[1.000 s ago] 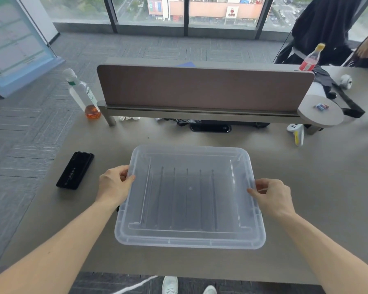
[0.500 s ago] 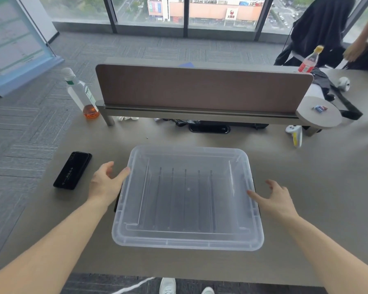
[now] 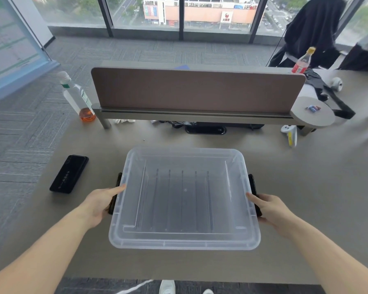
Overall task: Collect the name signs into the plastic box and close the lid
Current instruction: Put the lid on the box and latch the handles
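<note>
A clear plastic box (image 3: 184, 198) sits on the grey desk (image 3: 310, 187) straight in front of me, its translucent lid lying on top. Several thin dark upright strips show through the lid; I cannot tell whether they are the name signs. Each short side of the box carries a black latch: the left latch (image 3: 117, 181) and the right latch (image 3: 251, 183). My left hand (image 3: 98, 205) cups the lower part of the left latch. My right hand (image 3: 270, 209) wraps the lower part of the right one.
A black phone (image 3: 69, 174) lies left of the box. A brown partition (image 3: 196, 90) runs across the back, with a clear bottle (image 3: 78, 98) at its left end. A white controller (image 3: 290, 133) and a round shelf (image 3: 312, 115) are at the right; a red bottle (image 3: 302, 62) stands behind.
Both hands let go of the lid's sides, opened, then dropped lower and closed onto the black side latches. The box has stayed in place.
</note>
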`<state>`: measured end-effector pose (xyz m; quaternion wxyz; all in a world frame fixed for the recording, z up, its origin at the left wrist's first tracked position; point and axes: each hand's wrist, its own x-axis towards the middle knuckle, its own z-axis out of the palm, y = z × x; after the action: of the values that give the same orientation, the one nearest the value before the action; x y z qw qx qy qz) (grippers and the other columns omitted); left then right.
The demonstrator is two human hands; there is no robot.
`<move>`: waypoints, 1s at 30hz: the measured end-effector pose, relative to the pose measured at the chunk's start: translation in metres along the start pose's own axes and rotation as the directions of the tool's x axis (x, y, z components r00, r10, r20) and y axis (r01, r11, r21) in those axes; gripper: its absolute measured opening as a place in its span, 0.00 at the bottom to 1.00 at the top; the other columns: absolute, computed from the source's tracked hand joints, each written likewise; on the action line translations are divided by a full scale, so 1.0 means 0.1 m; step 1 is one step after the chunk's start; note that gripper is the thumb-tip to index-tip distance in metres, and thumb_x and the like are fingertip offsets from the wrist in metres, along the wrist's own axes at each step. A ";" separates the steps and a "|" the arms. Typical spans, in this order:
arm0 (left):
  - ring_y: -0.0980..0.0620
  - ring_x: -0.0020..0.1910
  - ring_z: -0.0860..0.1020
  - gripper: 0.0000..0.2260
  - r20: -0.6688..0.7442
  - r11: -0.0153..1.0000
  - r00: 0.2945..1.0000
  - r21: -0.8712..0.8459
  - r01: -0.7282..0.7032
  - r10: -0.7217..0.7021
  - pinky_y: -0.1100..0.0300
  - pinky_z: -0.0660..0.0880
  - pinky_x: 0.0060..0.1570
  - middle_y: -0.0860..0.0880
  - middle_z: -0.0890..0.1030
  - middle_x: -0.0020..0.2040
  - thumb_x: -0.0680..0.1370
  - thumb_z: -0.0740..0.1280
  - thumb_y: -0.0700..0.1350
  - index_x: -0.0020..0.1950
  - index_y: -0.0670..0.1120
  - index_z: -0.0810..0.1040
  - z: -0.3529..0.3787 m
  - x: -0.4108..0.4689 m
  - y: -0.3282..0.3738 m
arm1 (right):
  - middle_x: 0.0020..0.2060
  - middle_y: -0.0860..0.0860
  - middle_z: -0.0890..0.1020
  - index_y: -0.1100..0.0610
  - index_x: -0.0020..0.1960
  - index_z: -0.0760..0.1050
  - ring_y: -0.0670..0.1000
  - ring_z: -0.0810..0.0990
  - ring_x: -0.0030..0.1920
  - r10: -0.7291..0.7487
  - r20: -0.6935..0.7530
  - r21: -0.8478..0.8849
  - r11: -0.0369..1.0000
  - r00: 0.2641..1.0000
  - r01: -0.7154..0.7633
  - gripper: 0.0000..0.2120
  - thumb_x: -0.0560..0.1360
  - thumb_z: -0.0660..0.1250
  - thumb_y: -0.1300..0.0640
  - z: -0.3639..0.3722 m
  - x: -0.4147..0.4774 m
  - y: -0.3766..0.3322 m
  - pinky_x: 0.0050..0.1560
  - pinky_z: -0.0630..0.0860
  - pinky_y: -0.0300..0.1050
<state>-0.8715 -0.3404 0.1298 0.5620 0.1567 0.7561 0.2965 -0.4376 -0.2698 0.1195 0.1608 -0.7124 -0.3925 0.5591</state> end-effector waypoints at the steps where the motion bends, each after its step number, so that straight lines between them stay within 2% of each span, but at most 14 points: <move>1: 0.43 0.56 0.83 0.16 -0.009 1.000 1.000 0.007 -0.003 0.004 0.47 0.71 0.70 0.45 0.88 0.52 0.75 0.75 0.50 0.58 0.42 0.85 0.00 -0.01 0.02 | 0.48 0.57 0.89 0.59 0.52 0.83 0.59 0.87 0.50 -0.008 -0.008 -0.011 1.000 1.000 0.008 0.12 0.78 0.70 0.50 0.00 -0.02 -0.02 0.57 0.83 0.57; 3: 0.48 0.50 0.81 0.14 -0.047 0.999 0.999 0.022 -0.026 0.027 0.54 0.70 0.65 0.47 0.86 0.49 0.75 0.75 0.48 0.57 0.42 0.84 0.03 -0.06 0.06 | 0.46 0.57 0.89 0.59 0.52 0.83 0.59 0.88 0.49 -0.024 -0.043 -0.047 0.999 0.999 0.022 0.12 0.78 0.71 0.51 -0.01 -0.03 -0.03 0.56 0.84 0.56; 5: 0.53 0.44 0.78 0.12 -0.092 0.996 0.993 0.054 -0.074 0.079 0.57 0.71 0.53 0.50 0.82 0.45 0.76 0.75 0.46 0.57 0.44 0.81 0.07 -0.12 0.11 | 0.44 0.54 0.89 0.58 0.52 0.84 0.56 0.88 0.46 -0.037 -0.057 -0.113 0.993 0.998 0.031 0.12 0.77 0.71 0.49 -0.02 -0.03 -0.04 0.55 0.84 0.56; 6: 0.52 0.44 0.78 0.13 -0.114 0.992 0.988 0.075 -0.098 0.106 0.58 0.72 0.49 0.50 0.82 0.45 0.76 0.75 0.45 0.59 0.44 0.81 0.07 -0.12 0.12 | 0.43 0.52 0.89 0.56 0.51 0.85 0.55 0.89 0.44 -0.054 -0.063 -0.153 0.987 0.997 0.043 0.11 0.76 0.72 0.48 -0.02 -0.02 -0.04 0.56 0.84 0.56; 7: 0.50 0.46 0.79 0.15 -0.132 0.988 0.982 0.093 -0.121 0.133 0.58 0.73 0.49 0.49 0.83 0.48 0.76 0.75 0.44 0.61 0.43 0.81 0.08 -0.12 0.13 | 0.42 0.50 0.89 0.54 0.50 0.85 0.55 0.89 0.43 -0.074 -0.074 -0.193 0.979 0.995 0.059 0.11 0.75 0.72 0.48 -0.02 -0.01 -0.03 0.55 0.83 0.56; 10: 0.46 0.54 0.78 0.18 -0.161 0.976 0.970 0.149 -0.156 0.180 0.54 0.72 0.58 0.46 0.83 0.58 0.77 0.74 0.42 0.66 0.40 0.80 0.08 -0.13 0.16 | 0.38 0.53 0.88 0.55 0.44 0.85 0.56 0.88 0.40 -0.123 -0.098 -0.329 0.941 0.987 0.085 0.10 0.75 0.71 0.49 -0.02 -0.03 -0.10 0.51 0.84 0.52; 13: 0.44 0.55 0.79 0.18 -0.191 0.979 0.967 0.141 -0.145 0.171 0.52 0.73 0.60 0.46 0.82 0.56 0.78 0.73 0.43 0.66 0.41 0.80 0.12 -0.16 0.17 | 0.32 0.54 0.85 0.61 0.42 0.83 0.55 0.86 0.37 -0.127 -0.114 -0.380 0.922 0.985 0.075 0.18 0.76 0.69 0.45 0.00 -0.08 -0.17 0.41 0.78 0.45; 17: 0.44 0.55 0.80 0.16 -0.265 0.990 0.954 0.042 -0.135 0.142 0.52 0.74 0.61 0.46 0.84 0.58 0.80 0.69 0.47 0.65 0.41 0.81 0.19 -0.14 0.14 | 0.34 0.59 0.84 0.66 0.39 0.77 0.56 0.80 0.35 -0.105 -0.181 -0.374 0.927 0.978 0.030 0.25 0.81 0.59 0.46 0.03 -0.09 -0.22 0.36 0.71 0.43; 19: 0.45 0.52 0.79 0.15 -0.297 0.990 0.945 0.059 -0.128 0.139 0.56 0.73 0.55 0.47 0.82 0.54 0.82 0.66 0.43 0.67 0.40 0.80 0.23 -0.14 0.14 | 0.33 0.58 0.79 0.64 0.37 0.73 0.55 0.75 0.34 -0.115 -0.214 -0.405 0.914 0.970 0.019 0.23 0.84 0.55 0.51 0.05 -0.11 -0.25 0.34 0.67 0.43; 23: 0.49 0.42 0.78 0.15 -0.327 0.975 0.925 0.172 -0.143 0.193 0.62 0.70 0.37 0.50 0.80 0.43 0.82 0.61 0.33 0.65 0.39 0.82 0.26 -0.18 0.16 | 0.33 0.59 0.80 0.61 0.35 0.68 0.57 0.72 0.34 -0.143 -0.221 -0.470 0.882 0.965 0.023 0.17 0.81 0.54 0.59 0.07 -0.12 -0.22 0.33 0.65 0.45; 24: 0.47 0.43 0.78 0.15 -0.333 0.968 0.920 0.203 -0.145 0.207 0.63 0.69 0.36 0.49 0.81 0.44 0.81 0.61 0.33 0.64 0.40 0.82 0.27 -0.19 0.16 | 0.33 0.59 0.80 0.61 0.34 0.67 0.57 0.72 0.33 -0.153 -0.224 -0.480 0.877 0.963 0.028 0.16 0.80 0.54 0.60 0.07 -0.12 -0.21 0.33 0.65 0.46; 26: 0.45 0.46 0.78 0.15 -0.344 0.960 0.913 0.242 -0.139 0.219 0.60 0.71 0.42 0.48 0.81 0.45 0.81 0.62 0.34 0.63 0.41 0.83 0.27 -0.20 0.16 | 0.33 0.60 0.80 0.62 0.33 0.68 0.58 0.73 0.34 -0.160 -0.230 -0.498 0.867 0.960 0.025 0.16 0.79 0.55 0.62 0.08 -0.11 -0.20 0.33 0.66 0.45; 30: 0.42 0.44 0.82 0.13 -0.366 0.931 0.889 0.333 -0.151 0.275 0.52 0.80 0.48 0.48 0.83 0.40 0.79 0.66 0.36 0.59 0.43 0.85 0.33 -0.22 0.17 | 0.30 0.57 0.77 0.62 0.32 0.71 0.57 0.73 0.31 -0.187 -0.238 -0.522 0.852 0.953 0.036 0.17 0.79 0.56 0.64 0.12 -0.10 -0.19 0.31 0.67 0.44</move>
<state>-0.8345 -0.3313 0.1508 0.3265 0.2568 0.8698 0.2664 -0.4567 -0.2676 0.1343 0.0524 -0.7769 -0.5410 0.3179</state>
